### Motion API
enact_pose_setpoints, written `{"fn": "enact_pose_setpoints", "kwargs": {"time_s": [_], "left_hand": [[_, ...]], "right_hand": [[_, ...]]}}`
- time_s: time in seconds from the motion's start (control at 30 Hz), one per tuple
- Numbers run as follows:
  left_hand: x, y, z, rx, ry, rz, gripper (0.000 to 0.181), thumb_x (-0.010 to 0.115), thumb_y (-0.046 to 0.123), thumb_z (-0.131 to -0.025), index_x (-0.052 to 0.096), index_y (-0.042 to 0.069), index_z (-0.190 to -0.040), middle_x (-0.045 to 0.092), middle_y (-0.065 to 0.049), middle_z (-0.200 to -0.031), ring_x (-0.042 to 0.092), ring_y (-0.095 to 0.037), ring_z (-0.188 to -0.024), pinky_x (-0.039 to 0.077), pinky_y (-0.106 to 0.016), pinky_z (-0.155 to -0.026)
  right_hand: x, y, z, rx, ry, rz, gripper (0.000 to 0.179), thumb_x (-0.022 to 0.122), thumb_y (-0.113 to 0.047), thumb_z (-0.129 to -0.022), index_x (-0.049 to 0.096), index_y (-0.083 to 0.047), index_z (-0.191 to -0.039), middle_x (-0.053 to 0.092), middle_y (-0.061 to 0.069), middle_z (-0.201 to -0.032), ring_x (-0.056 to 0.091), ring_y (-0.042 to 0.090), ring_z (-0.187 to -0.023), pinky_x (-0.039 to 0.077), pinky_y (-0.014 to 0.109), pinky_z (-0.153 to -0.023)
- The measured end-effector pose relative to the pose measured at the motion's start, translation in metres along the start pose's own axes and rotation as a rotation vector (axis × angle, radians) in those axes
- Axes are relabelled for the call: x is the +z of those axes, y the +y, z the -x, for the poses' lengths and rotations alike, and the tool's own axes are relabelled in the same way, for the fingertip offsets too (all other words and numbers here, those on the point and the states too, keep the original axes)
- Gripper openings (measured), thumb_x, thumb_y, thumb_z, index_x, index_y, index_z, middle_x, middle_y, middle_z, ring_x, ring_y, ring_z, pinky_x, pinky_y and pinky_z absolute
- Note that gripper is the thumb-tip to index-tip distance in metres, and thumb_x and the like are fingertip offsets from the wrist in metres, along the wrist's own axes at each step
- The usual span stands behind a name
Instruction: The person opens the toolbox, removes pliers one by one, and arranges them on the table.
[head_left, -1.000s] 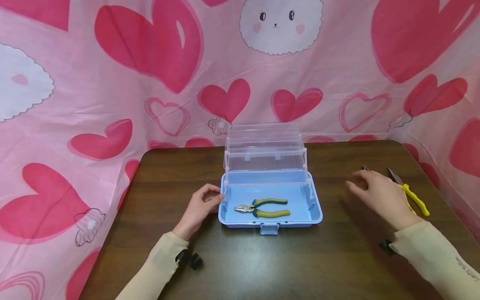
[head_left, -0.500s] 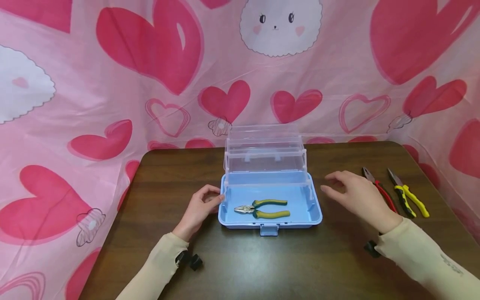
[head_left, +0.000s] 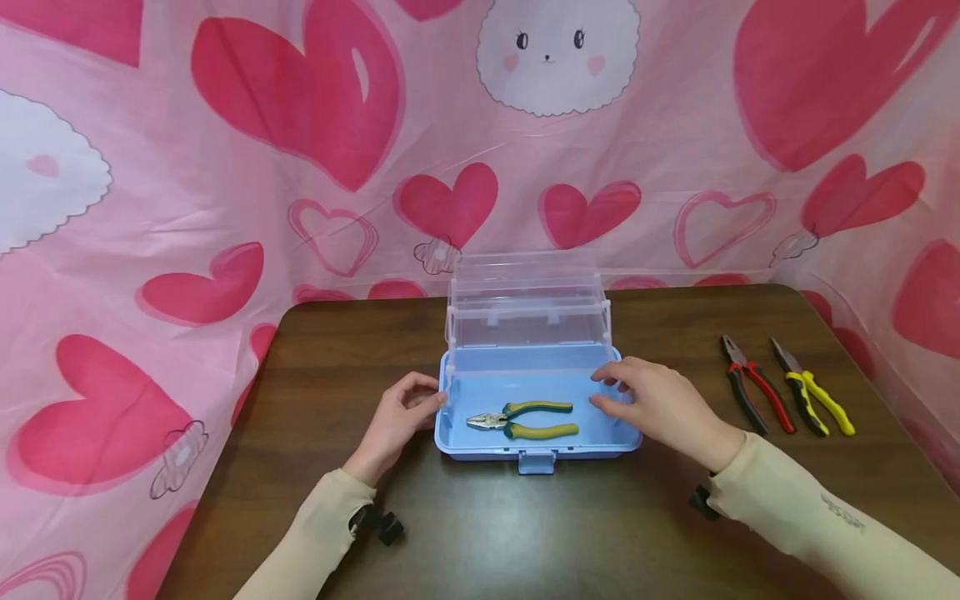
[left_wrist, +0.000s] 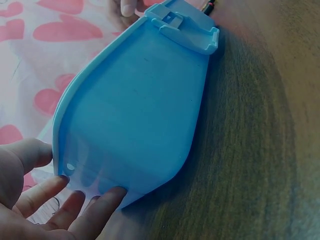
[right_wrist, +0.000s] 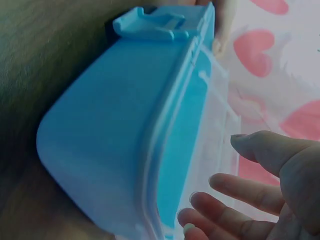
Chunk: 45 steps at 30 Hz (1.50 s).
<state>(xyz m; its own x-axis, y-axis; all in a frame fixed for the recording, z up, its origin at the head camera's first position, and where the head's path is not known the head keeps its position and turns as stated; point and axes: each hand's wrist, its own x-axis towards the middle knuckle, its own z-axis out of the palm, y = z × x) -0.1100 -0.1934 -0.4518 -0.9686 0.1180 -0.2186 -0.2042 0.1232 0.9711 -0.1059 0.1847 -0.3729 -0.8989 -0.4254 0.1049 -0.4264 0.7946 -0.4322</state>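
Observation:
A blue toolbox (head_left: 480, 455) with its clear lid (head_left: 528, 321) raised stands mid-table. Inside it lies a pair of combination pliers (head_left: 542, 432), green and yellow handled, jaws pointing left. My left hand (head_left: 393, 425) holds the box's left end; in the left wrist view the thumb is at the rim (left_wrist: 59, 125) and the fingers lie against the end wall. Over the box's right end hovers my right hand (head_left: 667, 404), fingers loosely bent, thumb apart, nothing held. The right wrist view shows the same hand (right_wrist: 295, 190) beside the rim, with a gap to it.
To the right on the brown table (head_left: 337, 333) lie red-and-black pliers (head_left: 753, 383) and yellow-and-black long-nose pliers (head_left: 810, 387), handles toward me. A pink heart-print cloth (head_left: 337, 158) hangs behind and at both sides. A latch (head_left: 537, 462) juts from the box's front.
My right hand has moved left from beside the red-and-black pliers to over the toolbox's right end, uncovering those pliers. My left hand stays at the box's left end.

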Motion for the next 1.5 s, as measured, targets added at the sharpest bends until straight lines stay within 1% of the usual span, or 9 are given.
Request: {"fn": "enact_pose_setpoints", "kwargs": {"time_s": [0.17, 0.37, 0.53, 0.73, 0.93, 1.1, 1.27, 1.33, 1.5], "left_hand": [[0.000, 0.000, 0.000, -0.003, -0.009, 0.000, 0.036, 0.074, 0.021, -0.099, 0.061, 0.002, -0.125, 0.067, -0.022, -0.126, 0.073, -0.030, -0.104, 0.060, -0.041, -0.093], [-0.001, 0.000, 0.000, -0.001, -0.012, 0.000, 0.034, 0.073, 0.019, -0.099, 0.061, 0.001, -0.125, 0.067, -0.023, -0.125, 0.073, -0.026, -0.101, 0.061, -0.041, -0.091], [-0.002, 0.000, -0.001, 0.004, -0.017, 0.000, 0.033, 0.073, 0.018, -0.100, 0.060, 0.000, -0.124, 0.067, -0.024, -0.124, 0.072, -0.023, -0.098, 0.062, -0.040, -0.090], [-0.002, -0.001, -0.001, 0.010, -0.012, -0.003, 0.032, 0.072, 0.018, -0.100, 0.060, 0.000, -0.124, 0.068, -0.023, -0.122, 0.073, -0.023, -0.096, 0.062, -0.040, -0.089], [-0.001, -0.004, -0.001, 0.006, -0.014, -0.006, 0.031, 0.072, 0.017, -0.099, 0.061, 0.000, -0.123, 0.068, -0.022, -0.120, 0.072, -0.025, -0.097, 0.062, -0.042, -0.089], [-0.001, -0.003, 0.000, 0.009, -0.016, -0.011, 0.031, 0.072, 0.017, -0.100, 0.061, 0.001, -0.123, 0.068, -0.020, -0.120, 0.072, -0.025, -0.097, 0.061, -0.043, -0.090], [-0.002, -0.001, -0.001, 0.008, -0.016, -0.015, 0.031, 0.072, 0.018, -0.100, 0.061, 0.001, -0.123, 0.067, -0.020, -0.122, 0.072, -0.025, -0.099, 0.061, -0.042, -0.090], [-0.002, -0.001, -0.001, 0.008, -0.020, -0.016, 0.032, 0.072, 0.019, -0.100, 0.061, 0.001, -0.123, 0.067, -0.021, -0.123, 0.072, -0.026, -0.100, 0.061, -0.042, -0.091], [-0.003, 0.001, -0.002, 0.012, -0.028, -0.018, 0.035, 0.074, 0.022, -0.099, 0.060, 0.001, -0.124, 0.066, -0.021, -0.125, 0.072, -0.027, -0.102, 0.060, -0.042, -0.092]], "right_hand": [[0.012, -0.006, -0.004, -0.040, -0.066, -0.023, 0.030, 0.083, -0.027, -0.090, 0.076, -0.012, -0.115, 0.074, 0.005, -0.107, 0.069, 0.024, -0.093, 0.060, 0.043, -0.074], [0.026, -0.008, -0.014, -0.101, -0.130, -0.035, 0.038, 0.081, -0.032, -0.091, 0.074, -0.012, -0.123, 0.073, 0.005, -0.121, 0.068, 0.029, -0.114, 0.059, 0.054, -0.091], [0.035, -0.011, -0.022, -0.139, -0.164, -0.032, 0.043, 0.081, -0.032, -0.091, 0.072, -0.011, -0.127, 0.072, 0.005, -0.126, 0.066, 0.030, -0.120, 0.057, 0.054, -0.096], [0.042, -0.018, -0.031, -0.191, -0.225, 0.010, 0.046, 0.084, -0.029, -0.089, 0.070, -0.009, -0.129, 0.071, 0.005, -0.120, 0.067, 0.022, -0.108, 0.059, 0.047, -0.093], [0.051, -0.022, -0.035, -0.274, -0.284, 0.035, 0.049, 0.086, -0.025, -0.087, 0.069, -0.008, -0.130, 0.067, 0.006, -0.113, 0.064, 0.018, -0.094, 0.059, 0.039, -0.083], [0.055, -0.025, -0.039, -0.288, -0.313, 0.055, 0.051, 0.086, -0.028, -0.088, 0.069, -0.010, -0.132, 0.067, 0.006, -0.114, 0.062, 0.016, -0.095, 0.060, 0.037, -0.082], [0.057, -0.028, -0.043, -0.314, -0.319, 0.096, 0.050, 0.086, -0.027, -0.087, 0.069, -0.010, -0.130, 0.067, 0.006, -0.112, 0.063, 0.018, -0.096, 0.060, 0.037, -0.079], [0.058, -0.029, -0.044, -0.331, -0.319, 0.121, 0.049, 0.087, -0.027, -0.087, 0.068, -0.009, -0.129, 0.066, 0.006, -0.110, 0.063, 0.020, -0.094, 0.059, 0.035, -0.076], [0.062, -0.030, -0.047, -0.327, -0.337, 0.158, 0.049, 0.086, -0.027, -0.088, 0.068, -0.008, -0.129, 0.063, 0.005, -0.103, 0.058, 0.019, -0.086, 0.056, 0.031, -0.069]]}}
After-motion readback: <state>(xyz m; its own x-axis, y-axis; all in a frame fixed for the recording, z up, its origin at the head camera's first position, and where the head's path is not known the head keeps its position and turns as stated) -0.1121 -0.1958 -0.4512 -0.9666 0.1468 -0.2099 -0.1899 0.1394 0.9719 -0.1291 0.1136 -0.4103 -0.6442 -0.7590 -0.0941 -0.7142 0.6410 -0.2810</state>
